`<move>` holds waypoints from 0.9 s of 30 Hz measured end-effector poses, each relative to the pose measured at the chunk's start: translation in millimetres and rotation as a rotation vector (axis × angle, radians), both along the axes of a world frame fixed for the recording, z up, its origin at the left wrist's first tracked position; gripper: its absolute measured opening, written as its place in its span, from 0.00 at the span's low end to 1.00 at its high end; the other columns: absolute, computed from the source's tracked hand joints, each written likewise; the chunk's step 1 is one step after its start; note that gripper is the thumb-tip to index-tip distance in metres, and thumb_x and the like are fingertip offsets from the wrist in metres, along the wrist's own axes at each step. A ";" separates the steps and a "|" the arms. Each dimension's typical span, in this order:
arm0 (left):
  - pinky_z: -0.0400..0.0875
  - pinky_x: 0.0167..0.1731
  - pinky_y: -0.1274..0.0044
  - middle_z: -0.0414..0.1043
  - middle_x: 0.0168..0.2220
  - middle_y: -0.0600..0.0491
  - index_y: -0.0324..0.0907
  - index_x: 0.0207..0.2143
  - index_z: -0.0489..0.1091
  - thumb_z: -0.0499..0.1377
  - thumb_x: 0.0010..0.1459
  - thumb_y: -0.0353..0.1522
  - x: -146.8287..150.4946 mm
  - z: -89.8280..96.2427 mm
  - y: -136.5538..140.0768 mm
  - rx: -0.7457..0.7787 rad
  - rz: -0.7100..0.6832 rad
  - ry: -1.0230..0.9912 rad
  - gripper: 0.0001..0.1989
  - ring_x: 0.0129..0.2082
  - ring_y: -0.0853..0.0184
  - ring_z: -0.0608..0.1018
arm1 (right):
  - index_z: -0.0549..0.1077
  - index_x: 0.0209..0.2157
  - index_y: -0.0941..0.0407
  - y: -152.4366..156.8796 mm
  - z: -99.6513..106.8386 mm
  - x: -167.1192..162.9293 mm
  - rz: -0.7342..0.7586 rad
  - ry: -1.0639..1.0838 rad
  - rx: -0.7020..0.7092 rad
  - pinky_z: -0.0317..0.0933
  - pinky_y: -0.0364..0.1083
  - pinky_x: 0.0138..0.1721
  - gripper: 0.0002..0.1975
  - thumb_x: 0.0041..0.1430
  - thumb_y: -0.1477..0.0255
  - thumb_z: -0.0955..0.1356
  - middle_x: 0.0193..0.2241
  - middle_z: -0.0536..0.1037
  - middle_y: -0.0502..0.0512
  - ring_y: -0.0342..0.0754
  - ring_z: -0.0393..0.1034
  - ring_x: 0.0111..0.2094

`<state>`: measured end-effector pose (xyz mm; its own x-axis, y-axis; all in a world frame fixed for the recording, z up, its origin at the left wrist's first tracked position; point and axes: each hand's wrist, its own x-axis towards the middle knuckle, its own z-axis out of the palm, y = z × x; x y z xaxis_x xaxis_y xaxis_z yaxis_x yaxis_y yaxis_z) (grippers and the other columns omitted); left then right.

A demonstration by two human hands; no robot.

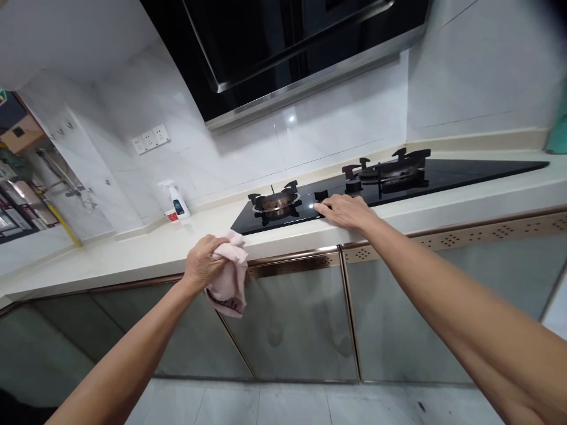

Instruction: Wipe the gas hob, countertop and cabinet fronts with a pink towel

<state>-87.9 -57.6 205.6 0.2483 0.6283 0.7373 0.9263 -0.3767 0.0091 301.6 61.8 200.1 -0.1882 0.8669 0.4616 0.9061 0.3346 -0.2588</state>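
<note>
My left hand (202,260) is closed on a pale pink cloth (229,274), which hangs over the counter's front edge, just left of the gas stove (305,209). My right hand (345,211) lies on the black glass at the stove's front edge, fingers stretched out and holding nothing. Just behind it stand two black control knobs, the left knob (321,195) and the right knob (353,187). The left burner (275,202) and the right burner (392,170) flank the knobs, each with black pot supports.
A white spray bottle (178,202) stands on the pale counter (133,251) to the left, beside a small red-and-white container (171,216). A black range hood (283,53) hangs low above the stove. Glass-fronted cabinets (292,324) are below, and a green object (557,139) is at the far right.
</note>
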 end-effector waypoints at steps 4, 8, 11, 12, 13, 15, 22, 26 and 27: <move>0.73 0.47 0.72 0.80 0.43 0.51 0.43 0.43 0.77 0.60 0.51 0.37 53.2 12.9 -1.8 -0.167 -0.223 -0.355 0.16 0.44 0.61 0.80 | 0.79 0.48 0.50 -2.6 1.8 -0.6 -0.003 0.010 -0.012 0.59 0.67 0.55 0.35 0.69 0.47 0.50 0.51 0.79 0.63 0.64 0.71 0.53; 0.76 0.39 0.71 0.81 0.40 0.50 0.42 0.45 0.75 0.63 0.52 0.46 92.4 26.7 7.6 -0.389 -0.299 -0.720 0.22 0.38 0.60 0.80 | 0.79 0.49 0.51 -3.8 3.7 -1.1 -0.005 0.013 -0.026 0.58 0.66 0.55 0.35 0.69 0.48 0.50 0.52 0.79 0.63 0.65 0.71 0.54; 0.76 0.40 0.70 0.81 0.42 0.48 0.43 0.49 0.74 0.65 0.51 0.49 109.0 31.6 27.7 -0.472 -0.349 -0.832 0.27 0.39 0.59 0.81 | 0.79 0.49 0.51 -3.4 3.6 -1.0 0.000 0.023 -0.034 0.58 0.67 0.56 0.33 0.68 0.48 0.52 0.52 0.79 0.63 0.65 0.71 0.54; 0.76 0.42 0.70 0.81 0.42 0.48 0.43 0.49 0.75 0.65 0.51 0.48 111.8 32.0 36.5 -0.468 -0.354 -0.819 0.27 0.40 0.59 0.81 | 0.79 0.49 0.51 -3.3 3.5 -0.9 0.000 0.025 -0.036 0.58 0.67 0.56 0.33 0.68 0.48 0.52 0.52 0.79 0.62 0.65 0.71 0.54; 0.75 0.44 0.70 0.81 0.43 0.49 0.43 0.48 0.76 0.66 0.50 0.47 113.4 31.8 45.7 -0.457 -0.347 -0.788 0.26 0.42 0.58 0.80 | 0.79 0.50 0.50 -3.2 3.4 -0.8 -0.002 0.027 -0.035 0.57 0.67 0.56 0.32 0.68 0.48 0.52 0.52 0.79 0.62 0.65 0.71 0.54; 0.74 0.46 0.70 0.81 0.44 0.49 0.42 0.45 0.77 0.66 0.51 0.44 113.8 30.7 63.8 -0.447 -0.300 -0.713 0.22 0.44 0.57 0.80 | 0.79 0.50 0.50 -3.4 3.4 -0.6 -0.008 0.033 -0.034 0.57 0.67 0.57 0.32 0.68 0.48 0.53 0.53 0.79 0.61 0.65 0.71 0.54; 0.70 0.47 0.71 0.80 0.42 0.51 0.45 0.47 0.76 0.64 0.55 0.46 109.1 21.4 95.9 -0.298 -0.103 -0.617 0.21 0.44 0.60 0.78 | 0.80 0.49 0.50 -3.4 3.3 -1.1 -0.004 0.029 -0.041 0.58 0.67 0.56 0.32 0.67 0.48 0.54 0.53 0.79 0.61 0.65 0.71 0.55; 0.69 0.48 0.73 0.80 0.42 0.53 0.46 0.47 0.76 0.60 0.61 0.47 108.5 15.0 93.7 -0.217 -0.045 -0.539 0.18 0.45 0.62 0.78 | 0.80 0.50 0.51 -0.1 -0.4 -1.4 -0.002 0.008 -0.018 0.59 0.69 0.55 0.33 0.66 0.47 0.54 0.53 0.79 0.62 0.67 0.71 0.54; 0.68 0.48 0.73 0.80 0.43 0.53 0.47 0.47 0.76 0.58 0.62 0.47 108.2 14.0 92.7 -0.226 -0.040 -0.512 0.18 0.46 0.61 0.78 | 0.79 0.50 0.51 1.2 -1.7 -1.1 0.003 0.001 -0.013 0.59 0.69 0.55 0.33 0.66 0.47 0.54 0.54 0.79 0.63 0.67 0.70 0.54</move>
